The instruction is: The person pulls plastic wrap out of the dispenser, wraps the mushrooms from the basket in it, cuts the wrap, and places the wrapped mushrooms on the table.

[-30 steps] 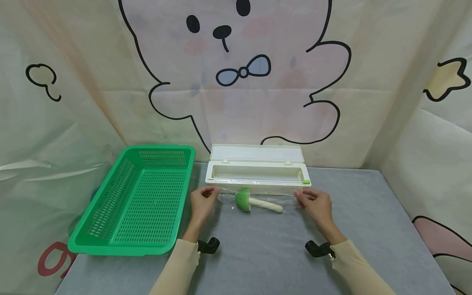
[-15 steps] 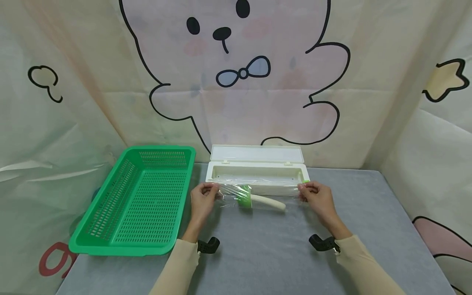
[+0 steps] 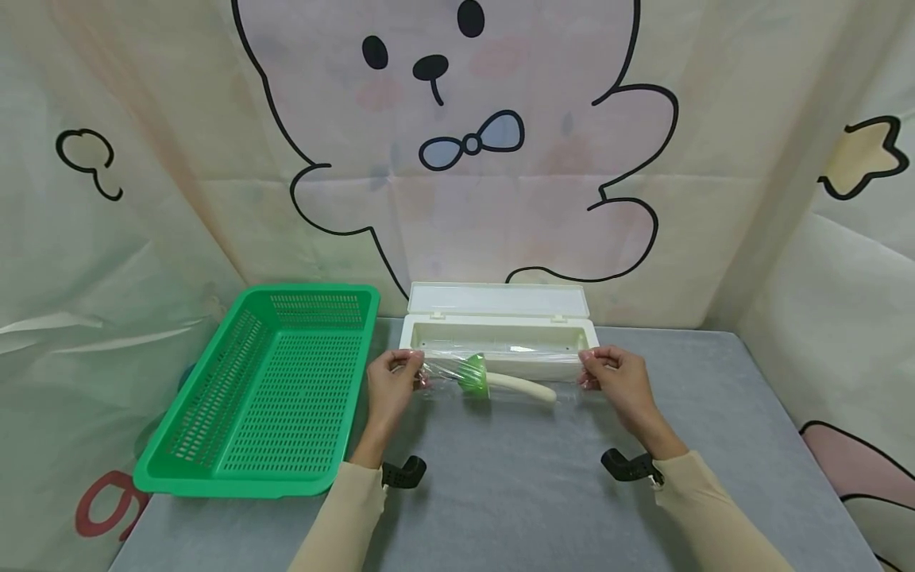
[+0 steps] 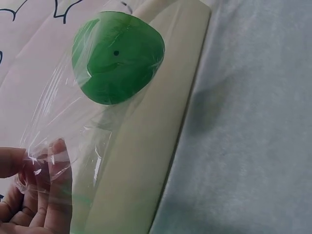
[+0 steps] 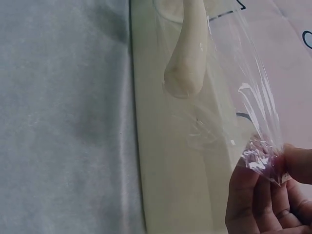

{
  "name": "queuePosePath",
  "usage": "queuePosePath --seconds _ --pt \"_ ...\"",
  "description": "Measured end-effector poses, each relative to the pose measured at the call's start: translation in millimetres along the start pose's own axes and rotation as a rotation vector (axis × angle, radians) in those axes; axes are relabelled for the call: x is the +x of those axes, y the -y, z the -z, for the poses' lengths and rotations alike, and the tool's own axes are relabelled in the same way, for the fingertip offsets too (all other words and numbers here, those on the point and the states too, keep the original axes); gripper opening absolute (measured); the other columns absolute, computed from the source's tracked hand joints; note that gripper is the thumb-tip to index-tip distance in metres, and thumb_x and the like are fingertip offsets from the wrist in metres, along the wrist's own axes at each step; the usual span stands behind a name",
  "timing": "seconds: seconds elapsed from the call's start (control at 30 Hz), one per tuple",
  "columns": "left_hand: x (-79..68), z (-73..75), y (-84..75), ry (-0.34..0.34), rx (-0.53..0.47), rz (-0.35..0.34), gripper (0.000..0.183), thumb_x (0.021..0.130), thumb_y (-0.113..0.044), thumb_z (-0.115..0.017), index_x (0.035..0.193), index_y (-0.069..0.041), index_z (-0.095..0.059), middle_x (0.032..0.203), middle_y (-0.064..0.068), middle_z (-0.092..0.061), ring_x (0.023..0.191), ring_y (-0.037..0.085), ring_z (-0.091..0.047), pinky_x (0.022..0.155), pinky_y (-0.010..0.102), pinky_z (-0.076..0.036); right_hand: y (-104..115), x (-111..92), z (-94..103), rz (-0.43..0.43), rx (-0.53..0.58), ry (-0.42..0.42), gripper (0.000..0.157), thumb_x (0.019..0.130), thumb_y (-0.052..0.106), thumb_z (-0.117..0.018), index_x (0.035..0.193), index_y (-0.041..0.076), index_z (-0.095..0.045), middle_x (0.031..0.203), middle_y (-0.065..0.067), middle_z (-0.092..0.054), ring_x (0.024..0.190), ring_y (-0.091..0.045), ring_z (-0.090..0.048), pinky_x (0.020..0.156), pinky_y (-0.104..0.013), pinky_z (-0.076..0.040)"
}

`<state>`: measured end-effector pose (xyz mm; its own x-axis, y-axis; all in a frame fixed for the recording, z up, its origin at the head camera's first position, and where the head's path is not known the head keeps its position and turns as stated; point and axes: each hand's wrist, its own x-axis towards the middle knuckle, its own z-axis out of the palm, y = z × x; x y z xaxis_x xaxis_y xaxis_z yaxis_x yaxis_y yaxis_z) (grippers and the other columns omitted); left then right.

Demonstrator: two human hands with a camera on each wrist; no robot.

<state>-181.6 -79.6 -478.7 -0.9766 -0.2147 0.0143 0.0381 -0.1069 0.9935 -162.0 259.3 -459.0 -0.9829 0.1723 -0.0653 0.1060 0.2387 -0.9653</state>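
A toy mushroom with a green cap [image 3: 473, 376] and a pale curved stem [image 3: 525, 388] is wrapped in clear cling film [image 4: 53, 109]. It hangs in the film between my two hands, in front of a long white box. My left hand [image 3: 389, 389] pinches the gathered film at the cap end between thumb and fingers. At the stem end, my right hand [image 3: 625, 389] pinches a bunched end of the film. The left wrist view shows a dark dot on the round cap; the right wrist view shows the stem's rounded tip [image 5: 184, 80].
Behind the toy stands the white box, its lid [image 3: 498, 299] raised against the printed backdrop [image 3: 457, 214]. To the left, a green perforated basket [image 3: 239, 483] lies on the grey tablecloth [image 3: 507, 492].
Both hands have lifted slightly toward the box, the right one also shifting a little to the right. The film between them has tightened, and the toy has risen and turned with it.
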Motion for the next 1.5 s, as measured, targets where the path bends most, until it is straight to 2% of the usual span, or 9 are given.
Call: queuePosePath --seconds 0.27,0.43,0.73,1.1,1.4,1.5 --pt "5.7 -2.2 -8.0 -0.020 0.016 -0.016 0.014 0.096 -0.002 -0.068 0.100 0.011 -0.063 0.081 0.012 -0.062 0.056 0.012 -0.064 0.057 0.025 -0.058 12 3 1.0 0.000 -0.011 -0.001 0.040 0.102 0.022 -0.063 0.117 -0.014 -0.057 0.087 -0.011 -0.069 0.069 -0.009 -0.068 0.068 -0.030 -0.061" --pt "8.8 -3.7 -14.6 -0.023 0.003 -0.027 0.016 0.096 -0.002 -0.068 0.100 0.012 -0.062 0.083 0.012 -0.062 0.058 0.011 -0.064 0.057 0.024 -0.058 18 5 0.8 0.017 0.027 0.003 0.040 0.102 0.021 -0.063 0.117 -0.015 -0.057 0.086 -0.010 -0.068 0.069 -0.009 -0.068 0.067 -0.028 -0.060" --pt "9.1 -4.2 -26.5 -0.007 -0.002 -0.050 0.017 0.098 -0.004 -0.067 0.103 0.011 -0.062 0.086 0.010 -0.063 0.060 0.010 -0.064 0.058 0.025 -0.058 30 5 2.2 0.057 0.063 0.001 0.041 0.102 0.022 -0.063 0.119 -0.015 -0.057 0.089 -0.008 -0.067 0.070 -0.008 -0.068 0.067 -0.027 -0.060" --pt "5.6 -4.8 -41.9 0.036 -0.057 -0.110 0.016 0.097 -0.002 -0.067 0.104 0.012 -0.062 0.091 0.018 -0.064 0.064 0.011 -0.065 0.061 0.029 -0.060 41 3 4.3 0.098 0.102 -0.012 0.035 0.101 0.021 -0.066 0.111 -0.013 -0.059 0.086 -0.005 -0.068 0.067 -0.007 -0.066 0.063 -0.025 -0.059" --pt "5.4 -2.6 -49.4 0.051 -0.064 -0.121 0.014 0.097 -0.001 -0.067 0.104 0.010 -0.063 0.088 0.014 -0.063 0.064 0.013 -0.065 0.062 0.030 -0.061 48 2 6.7 0.094 0.139 -0.008 0.034 0.099 0.021 -0.068 0.109 -0.010 -0.060 0.084 -0.002 -0.068 0.067 -0.007 -0.066 0.063 -0.025 -0.059" --pt "5.7 -2.7 -51.9 0.056 -0.074 -0.122 0.014 0.097 -0.001 -0.067 0.103 0.010 -0.063 0.088 0.016 -0.063 0.063 0.012 -0.065 0.062 0.030 -0.060 51 2 7.0 0.100 0.156 -0.008 0.033 0.099 0.020 -0.068 0.109 -0.011 -0.060 0.084 -0.003 -0.068 0.067 -0.007 -0.066 0.063 -0.024 -0.059"
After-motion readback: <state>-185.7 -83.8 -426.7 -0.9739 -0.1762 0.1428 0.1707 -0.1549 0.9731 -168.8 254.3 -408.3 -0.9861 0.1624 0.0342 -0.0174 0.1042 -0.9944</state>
